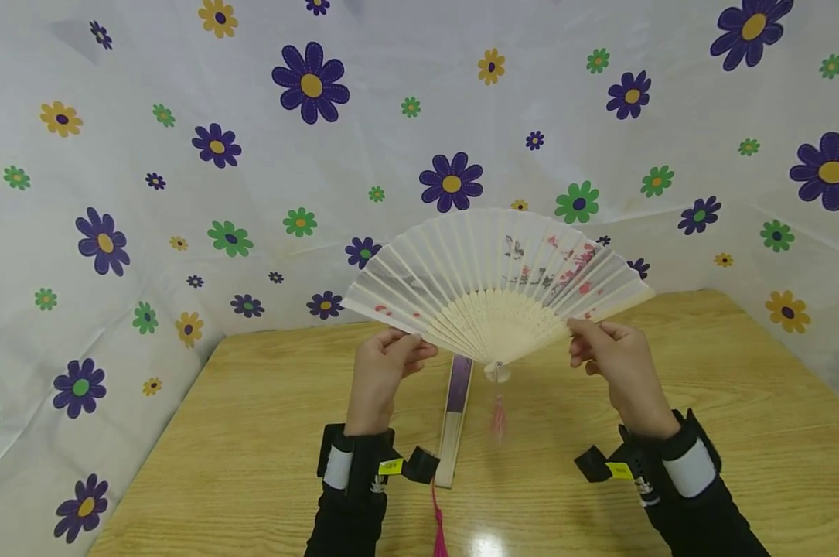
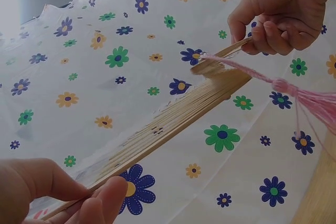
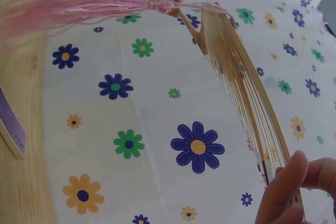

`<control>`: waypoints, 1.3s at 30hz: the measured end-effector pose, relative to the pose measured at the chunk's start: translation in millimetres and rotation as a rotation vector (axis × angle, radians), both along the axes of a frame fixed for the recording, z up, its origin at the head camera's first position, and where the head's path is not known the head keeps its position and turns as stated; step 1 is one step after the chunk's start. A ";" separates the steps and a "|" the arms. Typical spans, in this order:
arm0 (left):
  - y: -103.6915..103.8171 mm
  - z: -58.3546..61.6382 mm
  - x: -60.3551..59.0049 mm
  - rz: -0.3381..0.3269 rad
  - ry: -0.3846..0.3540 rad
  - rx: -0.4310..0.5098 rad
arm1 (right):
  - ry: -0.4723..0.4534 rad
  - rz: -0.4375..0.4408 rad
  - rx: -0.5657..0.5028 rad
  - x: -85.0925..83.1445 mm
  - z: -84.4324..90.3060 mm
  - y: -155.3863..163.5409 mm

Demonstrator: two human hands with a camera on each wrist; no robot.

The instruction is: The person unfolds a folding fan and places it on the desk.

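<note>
A white folding fan [image 1: 509, 309] with pale slats and red and grey painted blossoms is spread wide above the table. My left hand [image 1: 386, 367] pinches its left outer rib between thumb and fingers. On the other side, my right hand [image 1: 621, 367] pinches the right outer rib. A pink tassel [image 2: 310, 98] dangles from the fan's pivot. The left wrist view shows the left fingertips [image 2: 113, 195] curled at the rib. In the right wrist view the right thumb [image 3: 286, 182] presses the opposite rib.
Behind the open fan, a folded fan [image 1: 455, 422] with a purple section lies on the wooden table [image 1: 252, 441], its magenta tassel [image 1: 438, 526] toward the near edge. A white cloth [image 1: 363, 155] printed with flowers hangs at the back and sides.
</note>
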State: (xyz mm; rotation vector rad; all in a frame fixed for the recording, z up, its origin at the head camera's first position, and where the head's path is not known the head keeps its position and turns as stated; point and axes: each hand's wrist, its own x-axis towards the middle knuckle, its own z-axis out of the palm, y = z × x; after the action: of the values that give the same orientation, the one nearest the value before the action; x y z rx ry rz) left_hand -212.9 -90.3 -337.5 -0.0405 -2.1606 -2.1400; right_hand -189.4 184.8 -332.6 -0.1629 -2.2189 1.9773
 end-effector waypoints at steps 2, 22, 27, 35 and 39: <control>0.3 0.4 -0.8 0.001 0.005 0.015 | -0.004 0.003 -0.011 -0.5 0.3 1.2; 6.5 3.5 -4.5 -0.034 0.001 0.121 | 0.040 -0.047 -0.105 -1.7 2.9 7.5; 7.3 3.8 -4.5 -0.034 0.012 0.120 | 0.043 -0.055 -0.121 -2.0 3.5 7.3; 12.6 2.3 -7.8 0.043 0.029 0.180 | 0.054 -0.057 -0.132 -4.1 3.4 5.9; 17.9 -0.1 -9.8 0.056 0.042 0.207 | 0.030 0.011 -0.110 -6.5 3.9 15.4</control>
State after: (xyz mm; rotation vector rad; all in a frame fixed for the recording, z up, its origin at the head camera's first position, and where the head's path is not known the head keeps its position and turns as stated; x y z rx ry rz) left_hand -222.7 -72.3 -337.6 -0.0080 -1.8839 -2.2961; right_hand -195.9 200.1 -328.7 -0.1345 -2.0987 2.0938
